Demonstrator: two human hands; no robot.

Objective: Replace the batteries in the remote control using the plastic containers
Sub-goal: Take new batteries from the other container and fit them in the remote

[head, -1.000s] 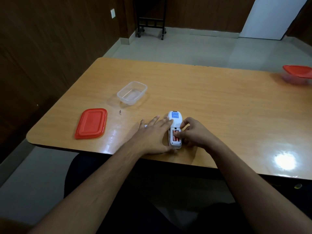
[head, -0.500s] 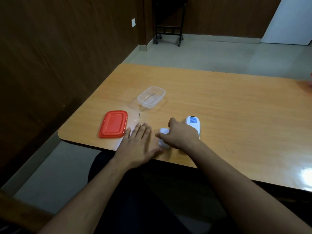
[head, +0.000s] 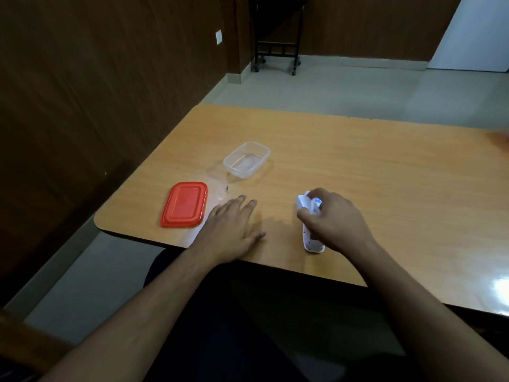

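Note:
The white remote control (head: 313,242) lies back-up near the table's front edge, its battery compartment open at the near end. My right hand (head: 334,220) is over the remote's far half and pinches a white piece, apparently the battery cover (head: 302,200), between thumb and fingers. My left hand (head: 232,227) rests flat on the table to the left of the remote, holding nothing. A clear plastic container (head: 246,160) stands open and looks empty beyond my left hand. Its red lid (head: 184,204) lies flat to the left.
The wooden table (head: 371,175) ends close on the left and at the front. A tiny dark object (head: 227,188) lies between lid and container. A blurred red shape (head: 501,139) shows at the right edge. A black wheeled stand (head: 276,48) is by the far wall.
My right hand picked up the white cover from the left of the remote and brought it over the remote's far half. My left hand stayed flat on the table.

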